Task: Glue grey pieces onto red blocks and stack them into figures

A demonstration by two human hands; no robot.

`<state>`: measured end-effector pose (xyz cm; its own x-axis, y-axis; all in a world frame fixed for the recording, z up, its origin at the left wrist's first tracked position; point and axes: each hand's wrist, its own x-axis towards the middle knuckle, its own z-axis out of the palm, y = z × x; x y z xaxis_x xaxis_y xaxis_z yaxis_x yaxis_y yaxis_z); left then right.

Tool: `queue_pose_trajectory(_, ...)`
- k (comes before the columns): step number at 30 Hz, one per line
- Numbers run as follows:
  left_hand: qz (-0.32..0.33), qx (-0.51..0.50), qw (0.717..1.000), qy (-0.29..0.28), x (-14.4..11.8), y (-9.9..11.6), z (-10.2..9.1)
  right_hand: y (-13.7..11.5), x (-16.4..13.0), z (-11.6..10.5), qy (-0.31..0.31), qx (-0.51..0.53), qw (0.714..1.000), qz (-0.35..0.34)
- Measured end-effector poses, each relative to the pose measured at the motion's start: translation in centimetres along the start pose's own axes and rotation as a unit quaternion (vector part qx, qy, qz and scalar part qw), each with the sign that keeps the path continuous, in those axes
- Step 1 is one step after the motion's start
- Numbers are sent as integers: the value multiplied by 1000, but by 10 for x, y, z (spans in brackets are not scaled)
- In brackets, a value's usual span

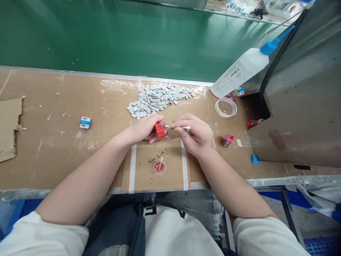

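Observation:
My left hand (145, 128) grips a small red block with a grey face (161, 129) just above the cardboard-covered bench. My right hand (195, 134) pinches a thin white stick (183, 127) whose tip touches the block's right side. Below my hands, on a taped cardboard pad (149, 174), sits a small round pink cap (159, 168) with another white stick standing in it. A heap of several small grey-white pieces (157, 99) lies just beyond my hands.
A red-and-grey block (227, 139) lies right of my right hand, another red part (252, 123) by a large grey box (301, 106). A tape ring (226, 107), a tilted white glue bottle (239, 73), a blue-white piece (85, 122) and a green conveyor belt (119, 35) surround them.

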<state>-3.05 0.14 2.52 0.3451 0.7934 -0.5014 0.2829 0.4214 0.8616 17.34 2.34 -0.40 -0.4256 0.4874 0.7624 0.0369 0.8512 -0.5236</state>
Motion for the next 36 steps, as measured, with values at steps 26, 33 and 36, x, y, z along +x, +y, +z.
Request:
queue_pose_trajectory(26,16,-11,1000,-15,2,-5,-2,0,-2,1,8,16,1000,11)
queue_pose_trajectory(33,13,-10,1000,-14,2,-5,-3,0,-1,2,9,26,1000,7)
queue_pose_trajectory(36,13,-11,1000,-12,3,-7,-3,0,-1,2,8,22,1000,9)
